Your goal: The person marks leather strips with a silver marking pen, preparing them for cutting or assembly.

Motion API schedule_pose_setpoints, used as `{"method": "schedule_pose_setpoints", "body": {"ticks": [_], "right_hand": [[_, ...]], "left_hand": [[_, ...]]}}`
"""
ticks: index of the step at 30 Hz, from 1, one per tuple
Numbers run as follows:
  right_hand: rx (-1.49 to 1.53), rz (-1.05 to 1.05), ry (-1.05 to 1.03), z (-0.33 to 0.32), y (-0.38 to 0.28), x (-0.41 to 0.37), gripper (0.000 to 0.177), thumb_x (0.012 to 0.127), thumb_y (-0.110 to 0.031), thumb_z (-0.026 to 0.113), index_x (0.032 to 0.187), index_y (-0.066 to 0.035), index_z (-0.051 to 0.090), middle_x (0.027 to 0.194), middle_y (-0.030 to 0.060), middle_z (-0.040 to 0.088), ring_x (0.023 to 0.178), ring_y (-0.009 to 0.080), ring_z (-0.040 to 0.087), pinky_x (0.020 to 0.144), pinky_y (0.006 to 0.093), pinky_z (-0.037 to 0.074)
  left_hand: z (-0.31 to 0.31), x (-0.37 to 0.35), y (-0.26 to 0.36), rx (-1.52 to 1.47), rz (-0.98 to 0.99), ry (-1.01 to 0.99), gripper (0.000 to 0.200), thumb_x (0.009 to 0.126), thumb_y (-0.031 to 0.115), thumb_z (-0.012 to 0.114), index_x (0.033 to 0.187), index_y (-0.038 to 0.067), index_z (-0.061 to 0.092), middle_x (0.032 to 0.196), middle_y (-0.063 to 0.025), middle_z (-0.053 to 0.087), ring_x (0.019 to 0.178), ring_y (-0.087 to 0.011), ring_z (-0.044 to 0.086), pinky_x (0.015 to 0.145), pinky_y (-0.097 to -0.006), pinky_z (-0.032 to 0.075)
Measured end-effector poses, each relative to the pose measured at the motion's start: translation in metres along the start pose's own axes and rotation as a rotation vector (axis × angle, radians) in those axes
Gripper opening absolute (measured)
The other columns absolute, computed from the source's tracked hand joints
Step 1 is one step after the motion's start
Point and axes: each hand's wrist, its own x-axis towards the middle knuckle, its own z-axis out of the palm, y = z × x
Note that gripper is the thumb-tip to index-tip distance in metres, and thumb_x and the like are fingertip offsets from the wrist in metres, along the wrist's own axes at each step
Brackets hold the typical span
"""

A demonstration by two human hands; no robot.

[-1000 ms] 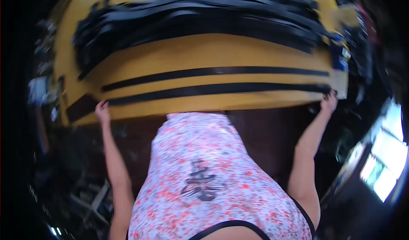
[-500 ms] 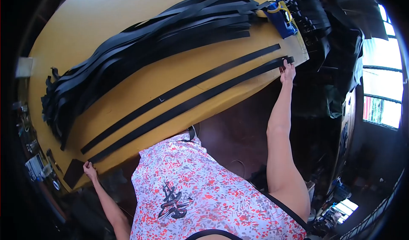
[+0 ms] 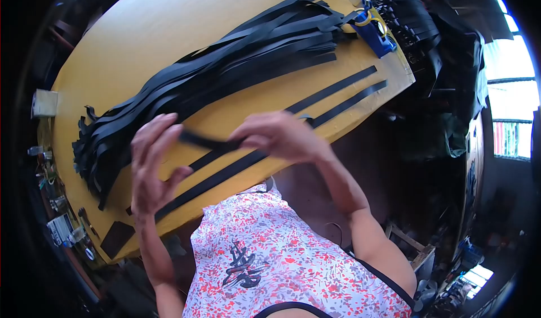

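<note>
In mid-frame my right hand (image 3: 282, 136) pinches a short dark band (image 3: 211, 143), blurred, above the table (image 3: 118, 53). My left hand (image 3: 151, 168), left of centre, has its fingers spread; I can't tell if they touch the band's end. Below lie two black strips (image 3: 220, 176), side by side. Beyond them sprawls my strip pile (image 3: 225, 75); a blue holder (image 3: 369, 37) sits upper right.

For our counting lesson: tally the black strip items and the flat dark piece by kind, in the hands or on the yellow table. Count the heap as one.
Single strips lying near the front edge: 2
Heap of strips: 1
Held strip, blurred, in the right hand: 1
Flat dark piece at the corner: 1
Total: 5
</note>
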Motion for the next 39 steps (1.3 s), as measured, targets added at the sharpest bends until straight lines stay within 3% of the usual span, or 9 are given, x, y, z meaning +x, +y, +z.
{"method": "schedule_pose_setpoints", "body": {"ticks": [2,5,7,11,19,24,29,37,39], "right_hand": [[-0.092,-0.166,-0.044,0.021,-0.017,0.008,0.019,0.088,-0.019,0.062,0.103,-0.006,0.065,0.086,0.0113,0.066,0.075,0.0247,0.066,0.066,0.0355,0.050],[-0.108,-0.162,-0.059,0.021,-0.036,0.009,0.023,0.087,-0.027,0.065,0.096,-0.006,0.064,0.078,0.0124,0.064,0.069,0.0305,0.062,0.065,0.0393,0.048],[-0.101,0.247,-0.263,0.003,-0.040,0.005,0.030,0.081,-0.033,0.071,0.093,-0.006,0.064,0.078,0.0109,0.065,0.075,0.0250,0.065,0.063,0.0325,0.049],[0.204,0.385,-0.122,-0.014,-0.006,-0.021,0.024,0.082,-0.025,0.072,0.089,-0.003,0.066,0.070,0.0019,0.062,0.061,0.0099,0.057,0.059,0.0243,0.046],[0.142,0.388,-0.092,-0.084,0.012,-0.049,0.020,0.083,-0.021,0.071,0.084,-0.002,0.066,0.073,0.0000,0.063,0.064,0.0051,0.055,0.057,0.0206,0.043],[0.201,0.523,-0.246,-0.135,0.010,-0.068,0.059,0.065,-0.054,0.079,0.085,0.000,0.065,0.064,-0.0042,0.058,0.059,0.0021,0.050,0.053,0.0163,0.034],[0.073,0.980,-0.764,-0.193,-0.009,-0.078,0.044,0.070,-0.028,0.083,0.097,0.000,0.062,0.063,-0.0001,0.062,0.056,0.0060,0.057,0.047,0.0208,0.042],[-0.279,1.279,-0.346,-0.358,0.038,-0.148,0.019,0.078,-0.017,0.073,0.084,0.001,0.067,0.067,0.0033,0.065,0.061,0.0118,0.061,0.059,0.0267,0.048],[-0.670,1.266,-0.381,-0.372,0.060,-0.151,0.017,0.078,-0.016,0.073,0.082,0.000,0.068,0.068,0.0034,0.067,0.066,0.0128,0.062,0.064,0.0296,0.047]], "left_hand": [[0.005,0.014,0.013,-0.098,0.108,-0.178,0.063,0.079,0.042,0.069,0.126,0.004,0.053,0.114,-0.0148,0.059,0.117,-0.0301,0.049,0.099,-0.0405,0.037],[0.001,-0.017,0.003,-0.448,-0.405,-0.416,0.033,0.079,0.032,0.073,0.092,0.002,0.065,0.067,-0.0075,0.060,0.061,-0.0191,0.062,0.060,-0.0294,0.047],[-0.020,-0.045,-0.009,-0.441,-0.419,-0.270,0.030,0.082,0.028,0.071,0.074,0.001,0.063,0.058,-0.0057,0.056,0.045,-0.0114,0.054,0.045,-0.0232,0.040],[-0.115,-0.135,-0.073,-0.350,-0.633,-0.115,0.019,0.087,0.015,0.064,0.075,0.001,0.058,0.062,0.0013,0.053,0.050,-0.0048,0.049,0.046,-0.0197,0.036],[-0.201,-0.245,-0.115,-0.237,-1.140,-0.173,0.016,0.091,0.013,0.059,0.079,0.004,0.055,0.059,0.0041,0.049,0.050,-0.0022,0.044,0.046,-0.0177,0.032],[-0.188,-0.316,-0.146,-0.276,-1.275,-0.099,0.014,0.091,0.014,0.060,0.081,0.005,0.059,0.059,0.0044,0.050,0.051,-0.0025,0.047,0.044,-0.0182,0.032],[-0.147,-0.356,-0.162,-0.224,-1.325,-0.153,0.016,0.090,0.017,0.061,0.080,0.005,0.060,0.057,0.0030,0.052,0.047,-0.0038,0.046,0.043,-0.0185,0.032],[-0.064,-0.386,-0.168,-0.361,-1.421,-0.250,0.016,0.089,0.015,0.061,0.081,0.002,0.062,0.061,-0.0012,0.059,0.052,-0.0062,0.051,0.048,-0.0212,0.038],[-0.038,-0.371,-0.162,-0.336,-1.302,-0.321,0.018,0.087,0.016,0.061,0.079,0.000,0.063,0.062,-0.0027,0.060,0.052,-0.0070,0.051,0.049,-0.0221,0.039]]}}
